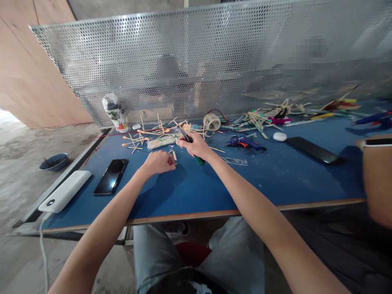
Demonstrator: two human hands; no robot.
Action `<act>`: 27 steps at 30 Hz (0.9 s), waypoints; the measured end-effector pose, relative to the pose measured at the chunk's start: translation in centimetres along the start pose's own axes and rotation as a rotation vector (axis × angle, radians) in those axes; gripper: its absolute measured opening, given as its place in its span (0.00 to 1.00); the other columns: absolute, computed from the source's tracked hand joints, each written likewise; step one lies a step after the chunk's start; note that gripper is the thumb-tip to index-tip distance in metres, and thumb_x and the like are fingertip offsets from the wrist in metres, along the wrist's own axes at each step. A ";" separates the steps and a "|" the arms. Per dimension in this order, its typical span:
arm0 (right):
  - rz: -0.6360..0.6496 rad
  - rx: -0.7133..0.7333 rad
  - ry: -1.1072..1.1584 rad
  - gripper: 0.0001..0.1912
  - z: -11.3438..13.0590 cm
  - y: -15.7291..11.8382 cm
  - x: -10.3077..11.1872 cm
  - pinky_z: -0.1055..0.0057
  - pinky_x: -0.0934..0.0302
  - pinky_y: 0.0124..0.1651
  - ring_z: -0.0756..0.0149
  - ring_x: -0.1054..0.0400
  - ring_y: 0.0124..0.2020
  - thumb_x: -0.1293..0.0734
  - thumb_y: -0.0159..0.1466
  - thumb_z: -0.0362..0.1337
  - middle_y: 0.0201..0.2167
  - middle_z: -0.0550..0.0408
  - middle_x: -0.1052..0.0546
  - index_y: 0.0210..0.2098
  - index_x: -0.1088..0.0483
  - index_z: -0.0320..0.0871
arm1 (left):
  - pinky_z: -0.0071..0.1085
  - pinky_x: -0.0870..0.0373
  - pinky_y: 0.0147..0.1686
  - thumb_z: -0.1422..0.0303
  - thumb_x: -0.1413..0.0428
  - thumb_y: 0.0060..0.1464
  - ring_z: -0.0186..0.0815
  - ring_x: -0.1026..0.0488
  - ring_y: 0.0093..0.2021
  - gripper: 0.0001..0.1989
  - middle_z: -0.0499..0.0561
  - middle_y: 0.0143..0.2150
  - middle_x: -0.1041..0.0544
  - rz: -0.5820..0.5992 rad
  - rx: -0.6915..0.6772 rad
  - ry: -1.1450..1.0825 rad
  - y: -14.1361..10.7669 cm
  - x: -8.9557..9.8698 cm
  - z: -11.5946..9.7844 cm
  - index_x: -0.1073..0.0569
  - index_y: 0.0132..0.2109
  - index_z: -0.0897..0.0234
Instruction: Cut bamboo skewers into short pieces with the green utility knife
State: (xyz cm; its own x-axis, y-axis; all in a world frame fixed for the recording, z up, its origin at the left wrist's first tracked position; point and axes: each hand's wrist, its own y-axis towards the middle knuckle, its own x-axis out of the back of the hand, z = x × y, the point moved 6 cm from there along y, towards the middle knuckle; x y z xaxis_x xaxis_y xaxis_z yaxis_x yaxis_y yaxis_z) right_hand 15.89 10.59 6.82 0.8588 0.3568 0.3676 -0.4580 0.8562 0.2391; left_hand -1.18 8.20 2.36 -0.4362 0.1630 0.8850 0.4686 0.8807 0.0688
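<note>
My right hand (194, 146) is closed around a bladed tool (184, 134) with a silver blade and a black-and-green handle. The blade points up and to the left; whether it is a knife or scissors I cannot tell. Lower and to the left, my left hand (159, 162) rests on the blue table with its fingers curled in, hiding whatever they may hold. Short wooden stick pieces (174, 155) lie just beside its fingertips. Behind both hands is a clear packet of wooden sticks (162, 141), with joined stick shapes (134, 141) around it, some with orange ends.
A phone (110, 176) and white power bank (65, 191) lie left. A wrapped cup (116, 114) stands by the perforated metal panel (183, 61). Right are a blue glue gun (246, 143), white case (279, 136), dark phone (315, 150) and another person's arm (378, 179).
</note>
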 end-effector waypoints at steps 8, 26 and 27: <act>-0.005 0.020 0.004 0.18 0.4 0.0 -0.1 0.60 0.28 0.45 0.63 0.27 0.44 0.34 0.70 0.47 0.48 0.50 0.25 0.53 0.30 0.41 | 0.42 0.23 0.49 0.61 0.43 0.67 0.41 0.24 0.51 0.17 0.56 0.56 0.25 -0.158 -0.027 -0.329 0.7 1.8 0.7 0.27 0.57 0.66; 0.015 0.004 -0.010 0.18 0.7 -0.3 -1.3 0.59 0.28 0.46 0.62 0.28 0.45 0.33 0.70 0.47 0.50 0.50 0.25 0.53 0.30 0.41 | 0.43 0.23 0.49 0.61 0.43 0.67 0.41 0.24 0.50 0.17 0.56 0.55 0.25 -0.378 -0.004 -0.746 0.9 2.3 0.3 0.28 0.57 0.66; 0.019 0.010 -0.009 0.18 0.7 -0.3 -1.3 0.60 0.28 0.46 0.63 0.28 0.44 0.33 0.70 0.47 0.49 0.50 0.25 0.53 0.30 0.41 | 0.43 0.23 0.49 0.61 0.43 0.67 0.41 0.24 0.50 0.17 0.57 0.55 0.25 -0.385 0.000 -0.755 0.9 2.3 0.3 0.28 0.57 0.66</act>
State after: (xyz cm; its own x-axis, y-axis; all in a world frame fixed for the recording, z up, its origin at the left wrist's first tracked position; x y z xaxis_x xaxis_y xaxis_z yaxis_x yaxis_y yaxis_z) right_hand 14.73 9.60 6.92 0.8478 0.3698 0.3802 -0.4767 0.8455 0.2407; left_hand -2.00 9.51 4.32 -0.9613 0.1053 0.2545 0.1825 0.9355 0.3024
